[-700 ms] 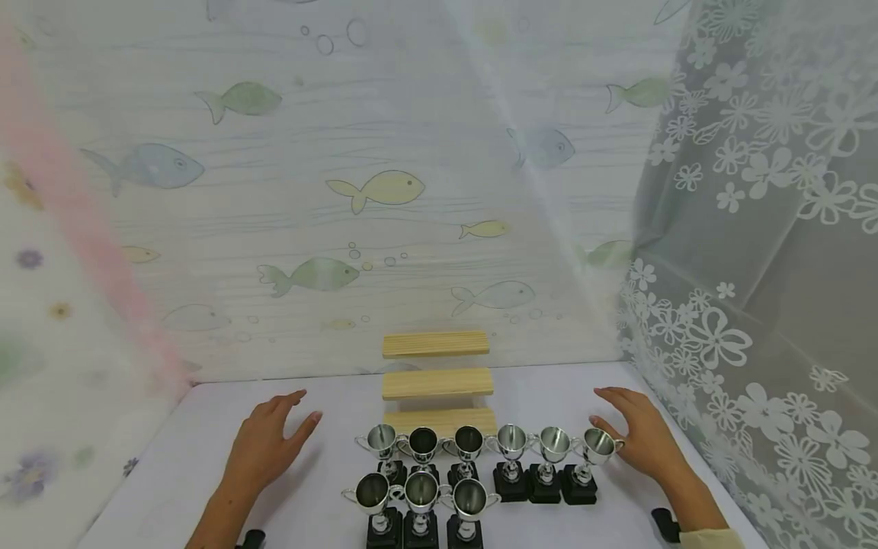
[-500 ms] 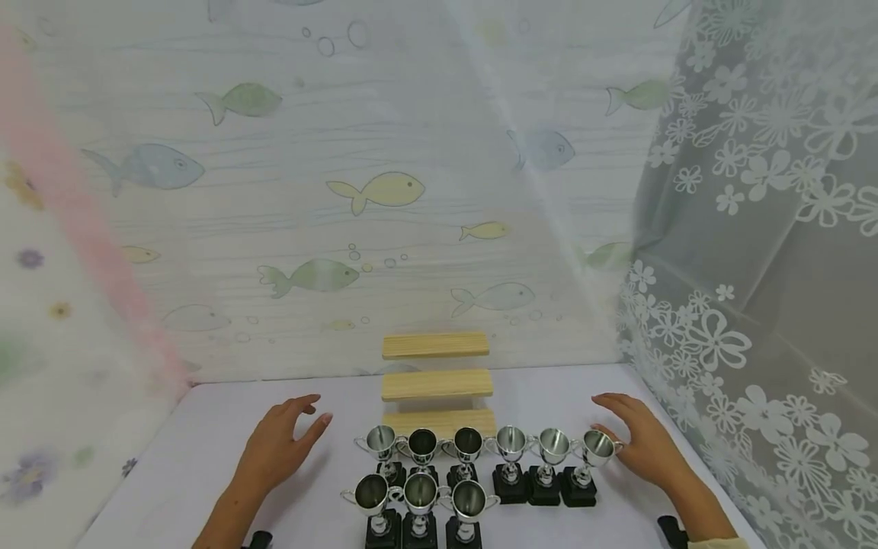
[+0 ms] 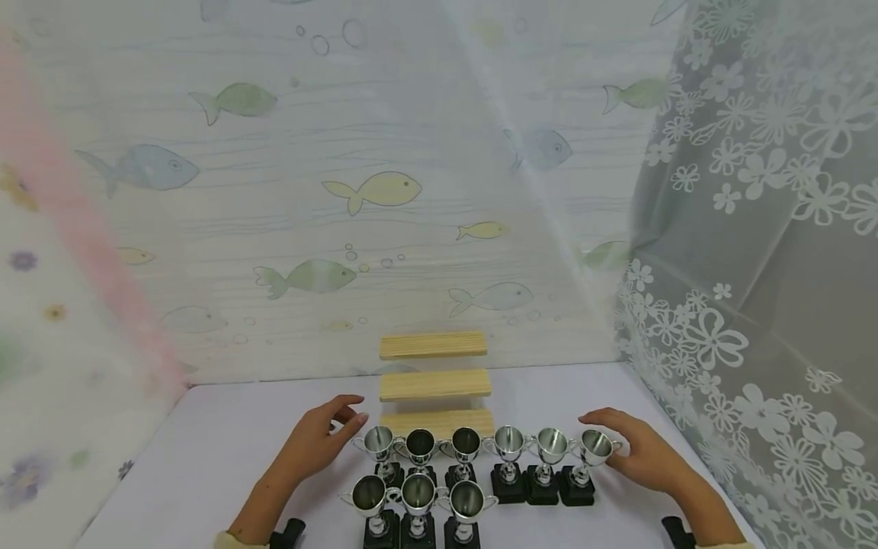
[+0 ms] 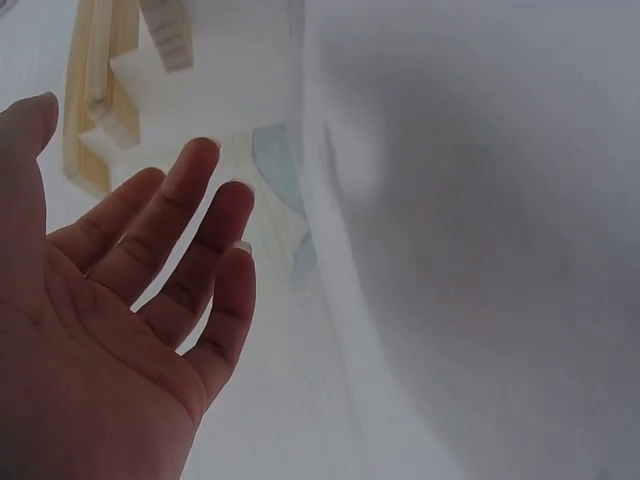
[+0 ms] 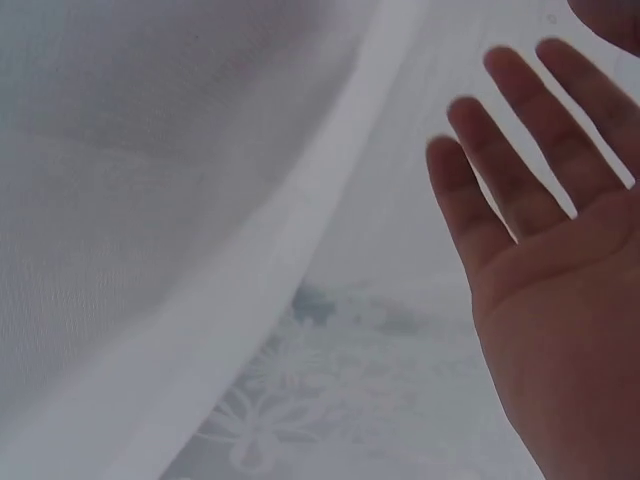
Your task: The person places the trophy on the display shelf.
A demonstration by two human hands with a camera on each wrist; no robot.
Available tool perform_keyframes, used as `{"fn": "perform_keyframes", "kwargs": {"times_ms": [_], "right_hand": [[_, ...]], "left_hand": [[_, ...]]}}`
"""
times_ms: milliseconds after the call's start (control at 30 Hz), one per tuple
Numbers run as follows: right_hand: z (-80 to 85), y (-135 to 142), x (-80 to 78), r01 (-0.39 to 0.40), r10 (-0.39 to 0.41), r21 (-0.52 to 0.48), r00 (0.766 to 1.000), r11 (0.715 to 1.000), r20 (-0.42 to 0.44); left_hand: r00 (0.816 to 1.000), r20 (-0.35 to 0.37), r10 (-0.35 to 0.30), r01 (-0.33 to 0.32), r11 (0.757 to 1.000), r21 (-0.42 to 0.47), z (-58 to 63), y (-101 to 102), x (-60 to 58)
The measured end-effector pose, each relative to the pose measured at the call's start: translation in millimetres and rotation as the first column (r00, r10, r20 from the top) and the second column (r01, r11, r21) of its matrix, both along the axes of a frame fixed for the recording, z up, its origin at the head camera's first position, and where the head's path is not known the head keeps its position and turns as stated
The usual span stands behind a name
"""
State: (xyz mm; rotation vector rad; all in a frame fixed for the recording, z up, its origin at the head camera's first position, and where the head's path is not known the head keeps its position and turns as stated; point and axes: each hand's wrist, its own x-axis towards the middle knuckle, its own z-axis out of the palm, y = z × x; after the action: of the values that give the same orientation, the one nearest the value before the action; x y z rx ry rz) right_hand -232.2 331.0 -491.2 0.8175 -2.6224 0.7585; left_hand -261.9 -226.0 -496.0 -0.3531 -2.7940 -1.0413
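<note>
Trophy cups [image 3: 466, 499] stand in two rows on the surface [image 3: 538, 396]. Our left hand [image 3: 318, 440] is relaxed, fingers slightly bent, near their left end; our right hand [image 3: 641, 454], fingers extended and released, is beside the rightmost cup [image 3: 596, 447], but contact we cannot tell.

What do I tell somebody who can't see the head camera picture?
Nine silver trophies stand in two rows on a white table, between a person's open left hand and open right hand. Behind the trophies are three pale wooden planks and a fish-patterned backdrop.
</note>
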Motion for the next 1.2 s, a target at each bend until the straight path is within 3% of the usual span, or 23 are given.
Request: {"fn": "perform_keyframes", "kwargs": {"times_ms": [133, 267, 500, 733, 1200], "right_hand": [[-0.9, 4.1, 0.4, -0.123, 0.124, -0.032, 0.992, 0.992, 0.036], [-2.1, 6.7, 1.6, -0.213, 0.224, -0.091, 0.966, 0.973, 0.126], [-3.7, 4.8, 2.2, -0.187, 0.235, -0.176, 0.919, 0.967, 0.316], [-9.1, -1.9, 0.4, -0.177, 0.285, -0.286, 0.870, 0.942, 0.402], [-10.5, -4.7, -0.7, -0.196, 0.313, -0.312, 0.867, 0.930, 0.388]], "left_hand": [[0.998, 0.061, -0.026, 0.022, 0.998, 0.066, -2.2, 11.9, -1.6], [0.994, 0.095, -0.052, 0.041, 0.993, 0.115, -3.3, 17.3, 1.8], [0.989, 0.064, -0.133, 0.124, 0.983, 0.135, -5.4, 20.3, 5.0], [0.983, 0.093, -0.159, 0.144, 0.978, 0.150, -14.0, 20.1, 3.7], [0.981, 0.103, -0.163, 0.144, 0.975, 0.170, -18.7, 20.7, 3.2]]}}
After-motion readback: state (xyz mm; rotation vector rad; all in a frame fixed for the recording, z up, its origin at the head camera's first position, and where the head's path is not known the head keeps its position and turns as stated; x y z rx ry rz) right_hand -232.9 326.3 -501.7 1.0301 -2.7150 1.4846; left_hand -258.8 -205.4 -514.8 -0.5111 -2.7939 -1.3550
